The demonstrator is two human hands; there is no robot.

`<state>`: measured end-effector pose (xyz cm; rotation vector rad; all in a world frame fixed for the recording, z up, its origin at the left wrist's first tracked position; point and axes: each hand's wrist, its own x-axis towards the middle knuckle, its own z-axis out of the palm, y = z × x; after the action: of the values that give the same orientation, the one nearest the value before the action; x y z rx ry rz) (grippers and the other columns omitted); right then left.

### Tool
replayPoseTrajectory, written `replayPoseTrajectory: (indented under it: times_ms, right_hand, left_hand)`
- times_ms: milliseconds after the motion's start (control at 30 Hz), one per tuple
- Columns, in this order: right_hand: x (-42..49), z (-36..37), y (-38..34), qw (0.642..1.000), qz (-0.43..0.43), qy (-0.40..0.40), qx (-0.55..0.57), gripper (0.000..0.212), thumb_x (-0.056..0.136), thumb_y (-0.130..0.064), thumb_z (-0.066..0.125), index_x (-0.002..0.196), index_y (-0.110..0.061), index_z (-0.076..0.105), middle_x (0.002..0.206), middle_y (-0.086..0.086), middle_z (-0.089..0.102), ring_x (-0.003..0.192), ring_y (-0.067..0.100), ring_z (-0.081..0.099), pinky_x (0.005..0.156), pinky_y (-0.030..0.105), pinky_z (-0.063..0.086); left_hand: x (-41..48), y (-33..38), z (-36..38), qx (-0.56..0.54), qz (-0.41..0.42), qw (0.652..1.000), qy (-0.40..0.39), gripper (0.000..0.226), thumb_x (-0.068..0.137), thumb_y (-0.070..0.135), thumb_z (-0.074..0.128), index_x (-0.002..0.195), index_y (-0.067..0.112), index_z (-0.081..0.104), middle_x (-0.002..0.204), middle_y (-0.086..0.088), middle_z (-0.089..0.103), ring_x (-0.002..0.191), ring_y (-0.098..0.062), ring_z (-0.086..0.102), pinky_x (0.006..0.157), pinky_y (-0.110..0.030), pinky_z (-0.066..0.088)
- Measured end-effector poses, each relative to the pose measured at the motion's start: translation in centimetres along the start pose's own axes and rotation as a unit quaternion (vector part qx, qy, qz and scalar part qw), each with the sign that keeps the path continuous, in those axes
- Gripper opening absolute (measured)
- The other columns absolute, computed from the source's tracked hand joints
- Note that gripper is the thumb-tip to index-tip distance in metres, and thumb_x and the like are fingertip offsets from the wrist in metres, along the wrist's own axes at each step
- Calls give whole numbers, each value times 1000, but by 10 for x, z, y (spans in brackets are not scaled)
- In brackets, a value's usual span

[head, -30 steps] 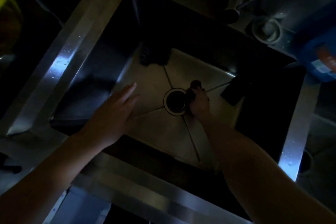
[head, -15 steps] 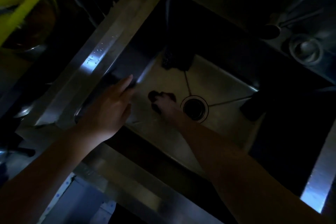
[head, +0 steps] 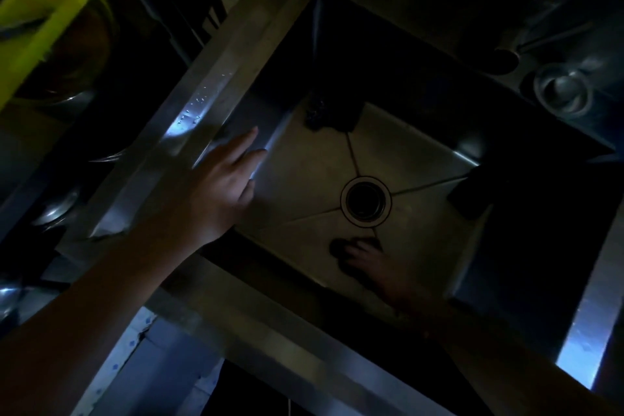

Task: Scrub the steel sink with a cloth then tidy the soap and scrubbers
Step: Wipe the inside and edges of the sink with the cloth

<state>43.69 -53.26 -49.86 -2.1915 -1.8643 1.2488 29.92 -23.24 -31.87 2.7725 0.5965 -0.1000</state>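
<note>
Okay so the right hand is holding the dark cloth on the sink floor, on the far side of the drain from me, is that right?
Not quite: the head view shows the right hand holding the dark cloth on the sink floor on the near side of the drain, not the far side.

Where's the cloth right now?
Head view: the cloth lies on the floor of the sink under the right hand, just nearer the person than the drain.

Brushed, faintly glossy steel sink (head: 209, 105); dark matt cloth (head: 341, 248).
</note>
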Motion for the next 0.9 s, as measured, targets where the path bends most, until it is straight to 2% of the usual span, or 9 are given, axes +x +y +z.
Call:
replayPoseTrajectory:
  times_ms: [100, 200, 267, 300, 433, 533, 667, 733, 900]
  right_hand:
    - [-23, -3, 12, 976, 158, 90, 121, 48, 88, -17, 41, 134, -8, 50, 152, 19, 27, 141, 36, 24, 116, 37, 17]
    - [-33, -6, 13, 876, 309, 283, 241, 38, 85, 8, 46, 122, 9, 57, 141, 31, 39, 131, 45, 39, 112, 46, 27]
    - [-30, -9, 7, 829, 379, 301, 281, 40, 84, 13, 49, 124, 8, 55, 144, 28, 37, 133, 42, 37, 113, 41, 27]
    - [-26, -10, 3, 833, 390, 281, 275, 42, 85, 11, 50, 126, 5, 55, 146, 24, 36, 135, 39, 36, 113, 39, 27]
    - [-4, -7, -14, 936, 289, 124, 159, 51, 88, -2, 48, 138, -12, 46, 156, 10, 23, 143, 29, 21, 115, 30, 16]
    - [19, -5, -32, 978, 182, 25, 100, 54, 91, -10, 49, 143, -18, 38, 159, 6, 14, 146, 29, 10, 117, 36, 13]
    - [53, -5, -61, 998, 49, -36, 28, 49, 95, -14, 47, 143, -17, 37, 159, 6, 14, 147, 30, 5, 118, 38, 10]
    - [73, -5, -75, 995, -30, -90, -39, 45, 99, -14, 38, 144, -11, 34, 159, 8, 13, 147, 31, 2, 118, 37, 3]
    - [114, -15, -99, 985, -56, -134, -90, 42, 102, -13, 28, 141, -6, 38, 159, 7, 12, 148, 29, 1, 121, 37, 4]
  left_hand:
    - [0, -2, -1, -29, -14, 999, 4, 41, 78, -2, 64, 119, 2, 59, 144, -16, 41, 122, -35, 49, 98, -35, 35]
    - [-2, -9, -1, -12, -8, 1000, 2, 40, 81, 3, 63, 120, 1, 58, 145, -14, 40, 127, -33, 45, 100, -41, 38]
    - [-4, -13, -2, 5, -3, 1000, -1, 41, 81, 7, 62, 122, 4, 58, 145, -13, 39, 129, -31, 43, 100, -44, 39]
    - [-5, -14, -3, 2, -4, 1000, -1, 41, 81, 8, 62, 122, 4, 57, 146, -13, 39, 129, -32, 43, 100, -45, 40]
    - [-9, -16, -4, -13, -9, 1000, 4, 41, 82, 6, 61, 123, 4, 56, 146, -14, 38, 131, -32, 40, 103, -45, 36]
    - [-12, -18, -5, -24, -26, 999, 9, 42, 84, 7, 61, 126, 6, 55, 148, -11, 35, 131, -30, 39, 102, -40, 34]
    - [-19, -31, -8, -27, -16, 999, 24, 40, 85, 8, 59, 125, 4, 54, 146, -14, 37, 129, -32, 42, 103, -33, 30]
    - [-22, -39, -10, -12, 13, 999, 29, 38, 86, 8, 55, 123, 1, 55, 144, -17, 40, 130, -31, 41, 101, -42, 38]
    - [-24, -59, -18, 10, 30, 999, 24, 41, 78, 4, 62, 119, 6, 56, 142, -16, 40, 131, -32, 37, 103, -50, 38]
